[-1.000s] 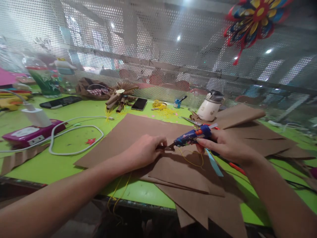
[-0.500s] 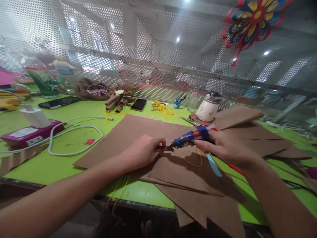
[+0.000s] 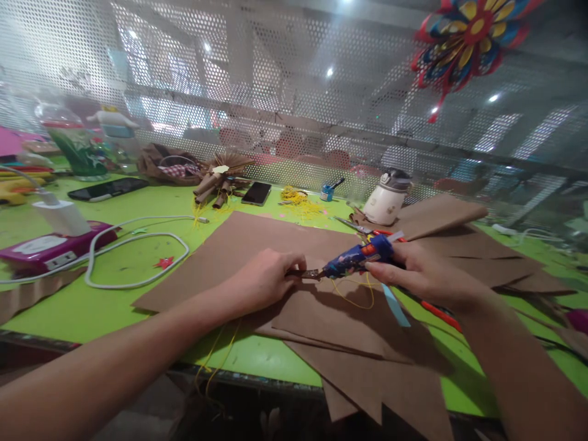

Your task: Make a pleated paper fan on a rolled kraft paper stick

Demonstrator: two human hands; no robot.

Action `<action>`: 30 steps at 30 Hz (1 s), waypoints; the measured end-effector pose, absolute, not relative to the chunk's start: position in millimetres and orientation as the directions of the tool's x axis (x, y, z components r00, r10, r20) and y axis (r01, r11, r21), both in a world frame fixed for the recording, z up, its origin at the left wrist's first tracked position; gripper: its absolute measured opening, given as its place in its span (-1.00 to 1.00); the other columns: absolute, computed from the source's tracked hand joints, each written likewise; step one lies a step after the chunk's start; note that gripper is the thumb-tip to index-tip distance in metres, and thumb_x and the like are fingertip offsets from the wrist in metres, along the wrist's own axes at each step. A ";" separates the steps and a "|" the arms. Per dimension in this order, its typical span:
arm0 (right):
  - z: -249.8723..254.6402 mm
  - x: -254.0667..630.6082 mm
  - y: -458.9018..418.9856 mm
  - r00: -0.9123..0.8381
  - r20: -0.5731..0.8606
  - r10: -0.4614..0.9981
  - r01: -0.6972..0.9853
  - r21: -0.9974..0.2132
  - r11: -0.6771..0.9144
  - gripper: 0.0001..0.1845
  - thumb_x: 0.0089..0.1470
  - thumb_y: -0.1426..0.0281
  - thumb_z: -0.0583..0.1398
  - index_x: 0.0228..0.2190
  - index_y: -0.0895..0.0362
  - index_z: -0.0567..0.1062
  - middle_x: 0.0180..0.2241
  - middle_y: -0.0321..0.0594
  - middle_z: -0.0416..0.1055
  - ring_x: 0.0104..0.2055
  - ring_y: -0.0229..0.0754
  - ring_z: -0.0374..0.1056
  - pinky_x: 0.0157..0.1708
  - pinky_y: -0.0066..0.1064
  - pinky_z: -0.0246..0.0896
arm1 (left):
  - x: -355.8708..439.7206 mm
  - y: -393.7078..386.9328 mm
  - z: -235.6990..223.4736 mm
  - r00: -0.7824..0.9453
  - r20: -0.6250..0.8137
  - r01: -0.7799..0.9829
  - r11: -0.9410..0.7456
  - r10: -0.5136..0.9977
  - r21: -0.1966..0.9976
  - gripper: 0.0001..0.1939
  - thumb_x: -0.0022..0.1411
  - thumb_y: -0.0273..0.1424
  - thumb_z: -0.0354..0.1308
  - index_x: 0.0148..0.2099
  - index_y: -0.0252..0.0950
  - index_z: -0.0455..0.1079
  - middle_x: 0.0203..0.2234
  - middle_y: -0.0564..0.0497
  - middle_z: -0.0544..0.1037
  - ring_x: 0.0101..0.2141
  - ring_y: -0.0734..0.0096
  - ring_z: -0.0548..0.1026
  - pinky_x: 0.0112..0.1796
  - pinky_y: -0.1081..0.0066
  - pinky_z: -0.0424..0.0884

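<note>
My right hand (image 3: 425, 275) grips a blue glue gun (image 3: 358, 257) with its nozzle pointing left at a small brown paper piece (image 3: 309, 274). My left hand (image 3: 266, 282) pinches that piece over the brown paper sheets (image 3: 257, 245) spread on the green table (image 3: 101, 300). A loop of yellow string (image 3: 356, 300) lies on the sheets just under the gun. A light blue strip (image 3: 395, 304) hangs below my right hand.
A white cable (image 3: 138, 245) runs to a pink power strip (image 3: 50, 248) at left. Phones (image 3: 108, 188), rolled paper tubes (image 3: 215, 184), a white jar (image 3: 388, 199), scissors with red handles (image 3: 367, 231) and more brown sheets (image 3: 487, 257) lie behind. A perforated metal screen (image 3: 275, 92) closes the back.
The glue gun and my right hand shifted slightly left, then a little right again. My left hand keeps its pinch in the same place.
</note>
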State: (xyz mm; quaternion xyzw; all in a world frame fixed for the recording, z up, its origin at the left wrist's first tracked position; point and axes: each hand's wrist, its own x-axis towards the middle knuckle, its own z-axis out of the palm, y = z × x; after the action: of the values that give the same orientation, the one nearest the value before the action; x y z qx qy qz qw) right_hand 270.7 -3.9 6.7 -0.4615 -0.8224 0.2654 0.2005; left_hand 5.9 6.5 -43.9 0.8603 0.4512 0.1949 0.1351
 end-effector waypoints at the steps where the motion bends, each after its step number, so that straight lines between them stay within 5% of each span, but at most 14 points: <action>1: 5.6 269.8 -3.5 -0.496 0.091 0.863 0.652 -0.618 0.440 -0.61 0.11 0.08 0.10 -0.24 0.11 0.49 -0.38 -0.22 0.42 -0.36 -0.17 0.30 -0.40 -0.42 0.21 | 5.9 6.6 -44.4 0.514 0.215 0.725 -0.555 0.830 0.408 -0.84 0.17 -0.36 0.07 -0.21 -0.25 0.43 -0.43 0.00 0.56 -0.44 0.41 0.46 -0.42 0.49 0.23; 17: 6.3 265.9 -4.4 -0.505 0.143 0.851 0.649 -0.587 0.483 -0.64 0.12 0.10 0.08 -0.23 0.08 0.48 -0.38 -0.21 0.42 -0.34 -0.14 0.31 -0.36 -0.37 0.21 | 4.8 8.1 -46.1 0.519 0.220 0.710 -0.560 0.826 0.428 -0.83 0.18 -0.36 0.07 -0.21 -0.26 0.42 -0.41 -0.02 0.56 -0.42 0.41 0.46 -0.41 0.49 0.26; 23: 6.2 262.9 -4.9 -0.511 0.092 0.855 0.658 -0.597 0.458 -0.62 0.11 0.09 0.08 -0.48 0.13 0.44 -0.53 -0.27 0.31 -0.48 -0.26 0.20 -0.48 -0.44 0.13 | 5.0 8.0 -44.8 0.520 0.213 0.716 -0.558 0.827 0.419 -0.83 0.17 -0.37 0.07 -0.21 -0.26 0.43 -0.40 -0.02 0.56 -0.43 0.42 0.46 -0.40 0.49 0.26; 30: 9.3 273.6 -3.4 -0.454 0.064 0.889 0.672 -0.630 0.389 -0.58 0.10 0.05 0.08 -0.53 0.13 0.36 -0.55 -0.27 0.28 -0.50 -0.26 0.19 -0.51 -0.45 0.13 | 5.2 6.9 -42.9 0.518 0.214 0.724 -0.558 0.828 0.405 -0.86 0.16 -0.39 0.07 -0.24 -0.26 0.43 -0.43 -0.01 0.55 -0.44 0.42 0.45 -0.42 0.50 0.24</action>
State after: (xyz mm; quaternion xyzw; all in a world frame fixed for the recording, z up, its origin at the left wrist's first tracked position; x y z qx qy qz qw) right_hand 273.6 -3.4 9.3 -0.4826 -0.8088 0.2697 0.2007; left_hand 5.2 6.9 -42.9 0.8610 0.4506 0.1942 0.1338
